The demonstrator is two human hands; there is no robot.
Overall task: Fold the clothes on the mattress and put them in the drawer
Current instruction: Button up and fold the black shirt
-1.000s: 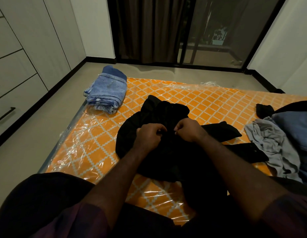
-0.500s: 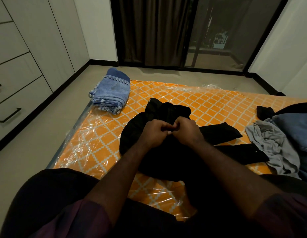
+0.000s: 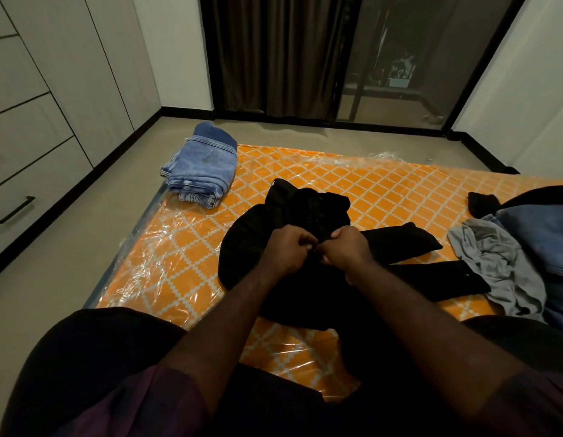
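Folding looks just begun: left hand (image 3: 286, 252) and right hand (image 3: 346, 249), both curled, pinch the crumpled black cloth garment (image 3: 305, 209); next, spread it flat

On my feed the person wore short sleeves of dull plum-purple cloth, the left sleeve (image 3: 138, 402) and the right sleeve (image 3: 535, 395) ending near the elbow; forearms, left hand (image 3: 288, 252) and right hand (image 3: 348, 249) were bare. Near-black legwear (image 3: 94, 351) covered the left knee; I could not tell trousers from shorts.
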